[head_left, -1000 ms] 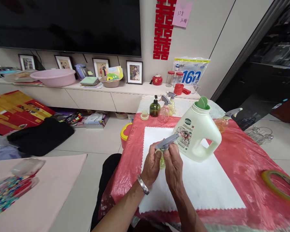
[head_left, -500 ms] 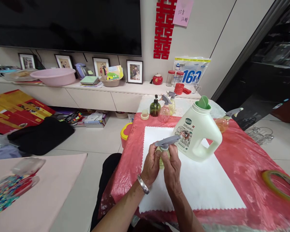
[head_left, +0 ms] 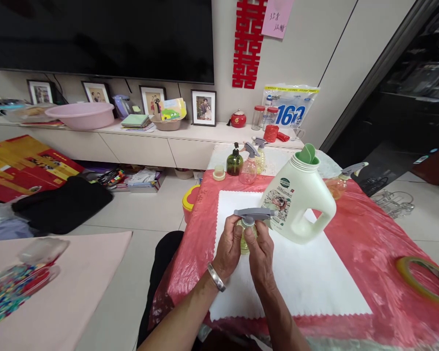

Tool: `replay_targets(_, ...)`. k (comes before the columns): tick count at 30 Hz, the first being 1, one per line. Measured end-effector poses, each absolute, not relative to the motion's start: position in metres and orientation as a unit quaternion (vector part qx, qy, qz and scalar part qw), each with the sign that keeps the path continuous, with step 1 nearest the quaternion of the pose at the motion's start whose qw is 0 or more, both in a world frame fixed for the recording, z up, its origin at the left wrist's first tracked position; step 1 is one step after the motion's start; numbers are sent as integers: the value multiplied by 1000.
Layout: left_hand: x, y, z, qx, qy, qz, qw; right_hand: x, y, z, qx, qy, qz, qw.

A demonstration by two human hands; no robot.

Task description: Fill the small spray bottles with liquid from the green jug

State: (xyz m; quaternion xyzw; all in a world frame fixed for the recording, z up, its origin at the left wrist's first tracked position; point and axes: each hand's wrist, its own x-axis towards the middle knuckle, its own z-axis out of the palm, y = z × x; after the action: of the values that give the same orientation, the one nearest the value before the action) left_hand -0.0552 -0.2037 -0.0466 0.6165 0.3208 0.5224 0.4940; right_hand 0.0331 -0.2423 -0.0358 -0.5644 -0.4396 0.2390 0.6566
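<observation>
Currently | spray bottle (head_left: 249,220) | long axis roughly upright | nozzle (head_left: 272,213) rightward

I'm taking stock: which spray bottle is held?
The yellowish transparent spray bottle between both hands; the pink bottle, orange bottle and rear yellowish bottle stand untouched.

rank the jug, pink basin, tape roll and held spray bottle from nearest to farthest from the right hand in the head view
1. Spray bottle: in the right hand and left hand.
2. Jug: just beyond, to the right.
3. Tape roll: well off to the right.
4. Pink basin: far back, to the left.
</observation>
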Motion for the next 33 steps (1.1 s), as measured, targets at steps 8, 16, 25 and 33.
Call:
replay_targets(8,-57,-203,-44,625,322,524,481,30,-234,-41,-556,-425,244,672)
replay_targets(16,-53,-203,-42,612,323,529,490,41,-239,-35,-534,-449,277,661)
replay_targets(25,-54,-203,-41,603,298,536,511,39,-230,-43,-504,-424,280,698)
replay_targets(33,-52,-203,-45,605,305,525,514,53,-232,-41,-488,-457,321,671)
